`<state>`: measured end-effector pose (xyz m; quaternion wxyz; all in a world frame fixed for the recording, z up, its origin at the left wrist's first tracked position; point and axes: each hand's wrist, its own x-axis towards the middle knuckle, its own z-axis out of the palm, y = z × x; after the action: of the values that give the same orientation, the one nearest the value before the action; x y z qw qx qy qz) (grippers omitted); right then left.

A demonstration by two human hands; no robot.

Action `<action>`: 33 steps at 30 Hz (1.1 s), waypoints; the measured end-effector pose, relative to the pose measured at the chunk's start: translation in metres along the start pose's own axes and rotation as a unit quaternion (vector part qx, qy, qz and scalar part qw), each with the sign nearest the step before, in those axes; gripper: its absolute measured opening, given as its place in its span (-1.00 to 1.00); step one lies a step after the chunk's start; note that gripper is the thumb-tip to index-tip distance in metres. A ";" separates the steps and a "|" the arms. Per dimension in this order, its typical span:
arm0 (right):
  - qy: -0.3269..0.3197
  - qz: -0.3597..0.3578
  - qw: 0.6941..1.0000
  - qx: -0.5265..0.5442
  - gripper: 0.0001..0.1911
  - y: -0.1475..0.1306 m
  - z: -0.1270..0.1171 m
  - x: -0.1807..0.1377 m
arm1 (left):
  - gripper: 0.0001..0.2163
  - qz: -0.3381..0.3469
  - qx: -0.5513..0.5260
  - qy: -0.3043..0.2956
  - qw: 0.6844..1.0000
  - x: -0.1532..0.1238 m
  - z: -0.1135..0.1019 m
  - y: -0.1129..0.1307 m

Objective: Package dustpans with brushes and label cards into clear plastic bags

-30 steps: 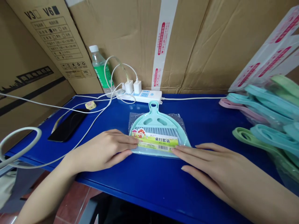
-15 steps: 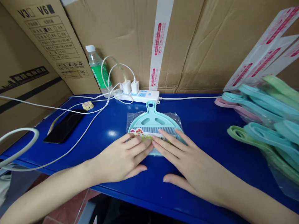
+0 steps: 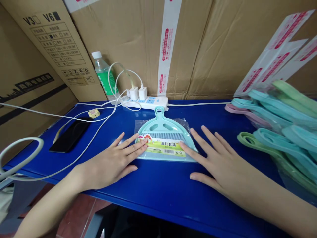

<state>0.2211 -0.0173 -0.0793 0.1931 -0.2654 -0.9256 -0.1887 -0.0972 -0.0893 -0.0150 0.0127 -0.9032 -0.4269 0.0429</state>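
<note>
At the near edge of the blue table (image 3: 158, 195), the left hand (image 3: 112, 163) and right hand (image 3: 218, 162) lie flat and spread, gripping nothing, fingertips on the bagged dustpan set (image 3: 164, 138), which looks sealed and labelled mid-table, before a power strip (image 3: 148, 103) and cardboard boxes (image 3: 210, 49) along the far edge.

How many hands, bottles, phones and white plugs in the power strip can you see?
Hands: 2, the left hand and the right hand, both flat beside the packaged dustpan set
Bottles: 1
Phones: 1
White plugs: 2
Total: 6
</note>
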 end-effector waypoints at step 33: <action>-0.036 0.070 0.994 -0.076 -0.48 0.007 -0.030 -0.010 | -0.83 0.109 0.194 0.115 0.968 0.124 -0.001 0.073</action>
<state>0.2403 -0.0296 -0.0559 0.1518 -0.3503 -0.8940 -0.2346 0.0376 -0.0401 -0.0261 0.2318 -0.9235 -0.3049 0.0215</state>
